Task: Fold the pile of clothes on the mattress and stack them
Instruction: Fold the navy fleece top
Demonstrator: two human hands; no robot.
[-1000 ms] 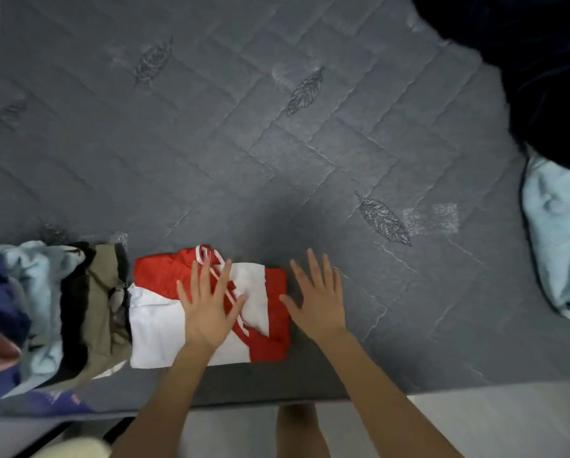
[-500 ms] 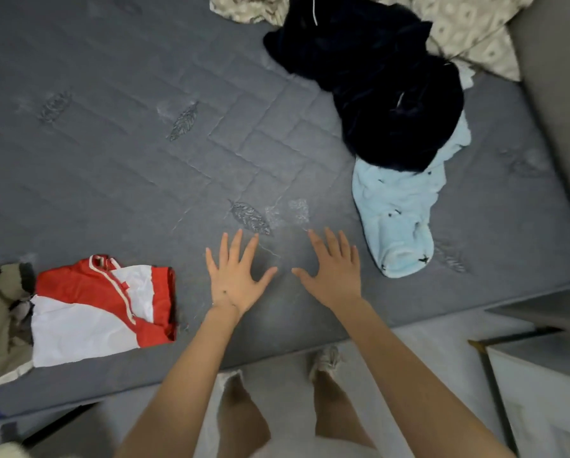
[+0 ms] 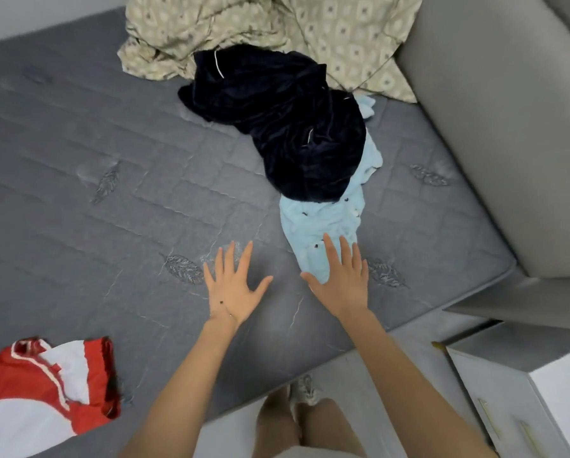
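A folded red and white garment [image 3: 42, 395] lies at the lower left of the grey mattress [image 3: 111, 206]. An unfolded heap sits at the upper right: a dark navy garment [image 3: 283, 123] on top of a light blue garment [image 3: 323, 219], whose near end sticks out toward me. My right hand [image 3: 341, 279] is spread flat, its fingers over the near end of the light blue garment. My left hand [image 3: 234, 282] is spread flat over bare mattress, left of that garment. Neither hand holds anything.
A beige patterned cloth [image 3: 277, 31] is bunched at the mattress's far end. A grey upholstered panel [image 3: 495, 127] runs along the right side. A white cabinet [image 3: 534, 391] stands at the lower right, beside my legs.
My hands left the folded red and white garment and moved right toward the heap. The view swung right, and the right hand now reaches the light blue garment.
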